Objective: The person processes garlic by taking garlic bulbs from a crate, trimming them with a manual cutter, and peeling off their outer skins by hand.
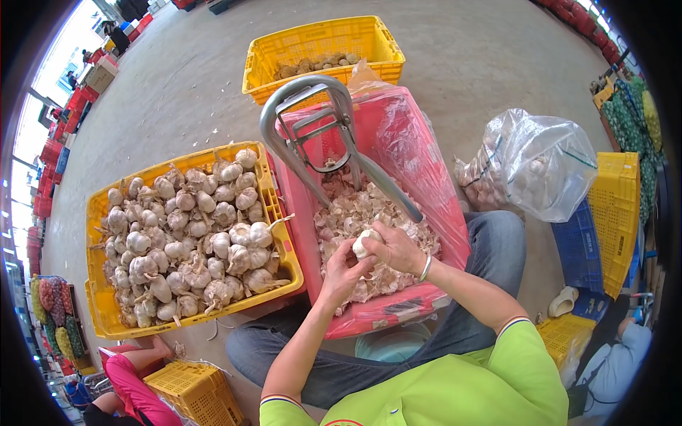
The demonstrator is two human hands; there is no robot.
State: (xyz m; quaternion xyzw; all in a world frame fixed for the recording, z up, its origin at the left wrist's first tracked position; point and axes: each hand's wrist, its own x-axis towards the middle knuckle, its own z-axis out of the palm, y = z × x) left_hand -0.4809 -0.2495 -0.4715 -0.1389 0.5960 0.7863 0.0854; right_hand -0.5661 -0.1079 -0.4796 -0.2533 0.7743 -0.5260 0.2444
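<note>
A pale, peeled-looking garlic bulb [364,244] is gripped between both my hands, above a pink crate [447,192] lined with clear plastic. My left hand [344,272] pinches the bulb from the lower left. From the right, my right hand [395,248] closes its fingers over the bulb. Loose garlic skins [383,280] fill the crate under my hands. A grey metal frame with a long handle [387,188] stands in the crate just beyond my fingers. To my left, a yellow crate [92,298] is heaped with whole garlic bulbs [181,241].
Another yellow crate [323,32] with small brownish items stands ahead. A clear plastic bag [543,167] of garlic lies to the right, near stacked blue [577,245] and yellow crates [616,220]. A teal basin [391,344] sits between my legs. Other people sit at lower left and right.
</note>
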